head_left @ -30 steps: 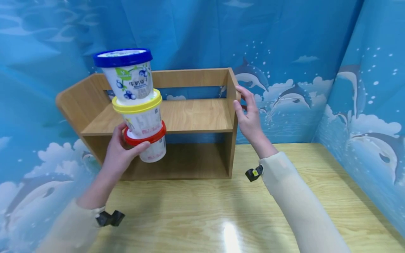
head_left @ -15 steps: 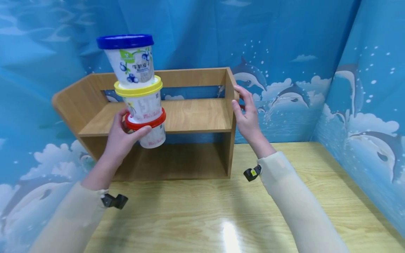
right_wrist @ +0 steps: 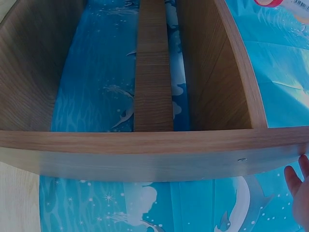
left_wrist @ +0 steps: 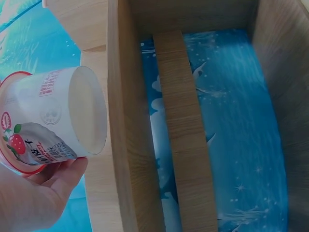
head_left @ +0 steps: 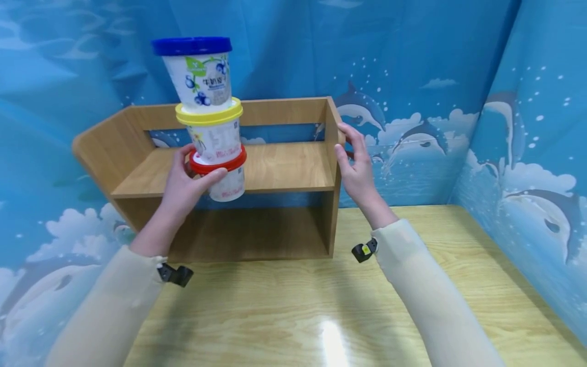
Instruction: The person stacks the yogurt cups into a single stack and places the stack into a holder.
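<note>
My left hand (head_left: 183,183) grips the red-lidded tub (head_left: 229,184) around its lid, thumb in front. On that lid stands a yellow-lidded tub (head_left: 215,140). A blue-lidded tub (head_left: 202,81) with blueberry print tops the stack. The stack is held in the air in front of the shelf unit's upper board, leaning slightly left. Strawberry print and the bare base of the red-lidded tub (left_wrist: 53,116) show in the left wrist view. My right hand (head_left: 359,168) holds the front edge of the wooden shelf unit's (head_left: 335,153) right side panel; some of its fingers are hidden.
The two-level shelf unit has an upper board (head_left: 289,165) and a lower board (head_left: 275,244), with a back rail (head_left: 284,112). It stands on a light wood table (head_left: 257,306). Blue dolphin-print sheeting (head_left: 412,51) hangs behind and on both sides.
My left hand has raised the stack of tubs and moved it a little right, lifting the lowest tub nearer the upper board's height. My right hand has stayed on the side panel.
</note>
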Tool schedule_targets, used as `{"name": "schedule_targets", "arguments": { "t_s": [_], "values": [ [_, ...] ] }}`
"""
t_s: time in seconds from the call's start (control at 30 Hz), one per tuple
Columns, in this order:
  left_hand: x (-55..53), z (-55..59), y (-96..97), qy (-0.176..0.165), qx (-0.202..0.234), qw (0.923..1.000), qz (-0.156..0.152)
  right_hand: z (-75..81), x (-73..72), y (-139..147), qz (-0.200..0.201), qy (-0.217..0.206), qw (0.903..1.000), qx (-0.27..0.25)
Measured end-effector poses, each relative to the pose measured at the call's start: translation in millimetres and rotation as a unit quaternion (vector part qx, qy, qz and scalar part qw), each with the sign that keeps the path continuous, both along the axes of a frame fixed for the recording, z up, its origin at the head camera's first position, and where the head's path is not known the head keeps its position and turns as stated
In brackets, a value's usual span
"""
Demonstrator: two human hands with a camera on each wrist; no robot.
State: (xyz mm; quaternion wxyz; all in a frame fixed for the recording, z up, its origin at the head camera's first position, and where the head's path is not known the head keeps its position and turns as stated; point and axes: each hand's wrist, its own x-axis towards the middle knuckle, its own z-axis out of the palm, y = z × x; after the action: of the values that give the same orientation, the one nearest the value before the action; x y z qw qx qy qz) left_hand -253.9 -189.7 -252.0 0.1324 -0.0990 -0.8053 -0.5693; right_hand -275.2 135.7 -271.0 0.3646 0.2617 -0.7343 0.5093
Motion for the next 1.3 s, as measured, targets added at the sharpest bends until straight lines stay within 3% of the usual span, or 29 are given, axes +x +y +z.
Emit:
{"name": "schedule_targets", "arguments": {
  "t_s": [0.13, 0.23, 0.53, 0.9, 1.3],
  "values": [
    [-6.1, -0.7, 3.1, -0.002, 0.003, 1.0, -0.002, -12.1, -19.7, 6, 0.007, 0.015, 0.9999, -0.005],
    [-10.5, -2.1, 4.5, -0.004, 0.008, 1.0, -0.002, -15.3, -24.7, 8, 0.01, 0.018, 0.9998, -0.006],
    [-23.1, -5.9, 8.6, 0.003, 0.016, 0.9999, 0.005, -14.8, -22.6, 9, 0.007, 0.014, 0.9999, -0.003],
    [-37.3, -9.4, 14.2, -0.015, 0.027, 0.9993, 0.023, -15.1, -22.7, 8, 0.009, 0.008, 0.9999, -0.01],
    [-60.3, -9.9, 20.1, 0.002, 0.034, 0.9986, 0.04, -16.8, -23.3, 10, 0.003, 0.014, 0.9999, -0.003]
  ]
}}
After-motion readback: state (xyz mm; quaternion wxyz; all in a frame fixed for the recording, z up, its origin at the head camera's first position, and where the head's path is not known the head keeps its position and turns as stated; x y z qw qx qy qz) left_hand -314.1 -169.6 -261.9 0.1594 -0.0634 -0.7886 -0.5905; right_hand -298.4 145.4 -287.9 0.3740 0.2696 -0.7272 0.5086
